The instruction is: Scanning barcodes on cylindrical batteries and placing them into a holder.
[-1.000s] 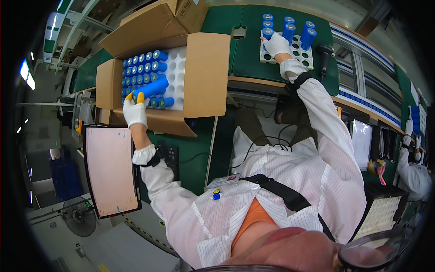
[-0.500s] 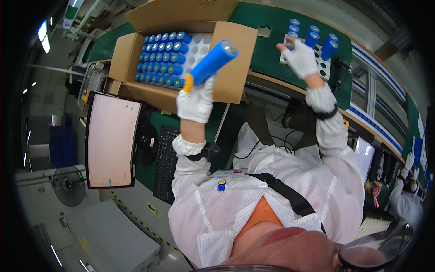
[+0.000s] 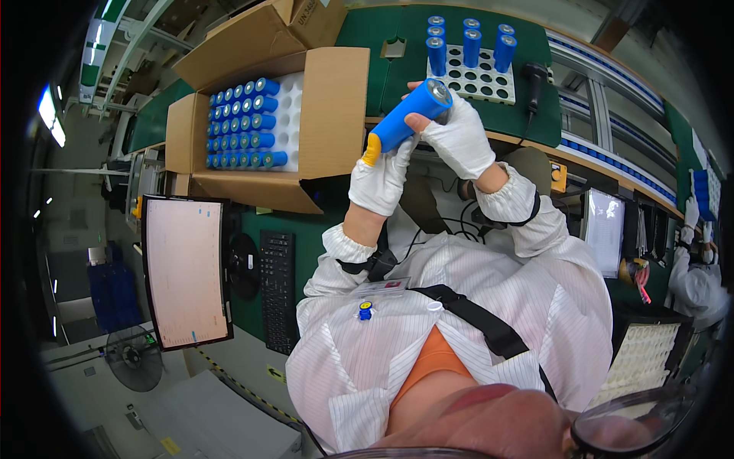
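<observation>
A large blue cylindrical battery cell [image 3: 409, 118] is held tilted in front of me, its metal end toward the upper right. My left hand [image 3: 380, 180], white-gloved with a yellow finger cover, is closed on its lower end. My right hand [image 3: 462, 141], in a white glove with bare fingertips, grips its side near the upper end; some fingers are hidden behind it. Beyond, a white tray [image 3: 478, 88] with round holes carries several upright blue cells [image 3: 472, 50]. On the left, an open cardboard box [image 3: 332, 115] contains rows of similar cells [image 3: 245, 126] in a white holed insert.
A black handheld scanner [image 3: 537, 80] lies right of the tray on the green bench [image 3: 375, 30]. A monitor [image 3: 187, 271] and a black keyboard [image 3: 277, 287] are at the left. Roller rails [image 3: 604, 115] run along the right. Another person's gloved hand [image 3: 691, 213] shows at far right.
My right hand has come from the tray to the battery cell and now grips it too. My left hand has brought the cell away from over the box, rightward. The view has shifted.
</observation>
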The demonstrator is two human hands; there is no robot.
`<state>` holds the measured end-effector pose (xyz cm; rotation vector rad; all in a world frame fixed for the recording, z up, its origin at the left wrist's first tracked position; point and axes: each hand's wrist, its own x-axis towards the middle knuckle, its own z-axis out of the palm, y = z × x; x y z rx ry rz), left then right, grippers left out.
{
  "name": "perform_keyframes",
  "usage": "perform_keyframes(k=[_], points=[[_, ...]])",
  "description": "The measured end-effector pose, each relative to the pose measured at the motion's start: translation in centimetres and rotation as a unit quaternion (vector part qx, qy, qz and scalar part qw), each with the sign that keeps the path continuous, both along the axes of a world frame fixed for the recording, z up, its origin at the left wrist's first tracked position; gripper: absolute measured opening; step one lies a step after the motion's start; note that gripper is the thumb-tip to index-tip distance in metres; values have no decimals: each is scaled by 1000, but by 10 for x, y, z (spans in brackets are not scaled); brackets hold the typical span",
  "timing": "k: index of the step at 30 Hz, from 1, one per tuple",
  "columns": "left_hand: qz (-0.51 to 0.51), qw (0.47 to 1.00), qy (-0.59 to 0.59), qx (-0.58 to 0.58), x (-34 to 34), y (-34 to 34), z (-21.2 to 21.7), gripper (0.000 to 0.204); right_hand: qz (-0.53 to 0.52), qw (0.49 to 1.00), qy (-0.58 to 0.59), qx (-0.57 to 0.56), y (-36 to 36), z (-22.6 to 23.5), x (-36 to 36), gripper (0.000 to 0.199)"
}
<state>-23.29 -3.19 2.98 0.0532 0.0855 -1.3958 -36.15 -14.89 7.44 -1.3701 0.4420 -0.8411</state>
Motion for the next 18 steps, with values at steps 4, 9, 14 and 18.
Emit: perform_keyframes(k=[4,9,14,18], points=[[-87,996,8,-25,0,-8,-2,62,36,999,-27,-15,-12,-6,-10,53],[-129,966,-195,113,12,-3,14,59,-34,998,52,13,-36,-22,-12,38],[23,707,-692,146,67,54,51,43,-290,911,196,-216,-117,-46,-2,46],[272,302,-855,322,182,73,63,28,-385,829,323,-245,-181,-80,14,56]])
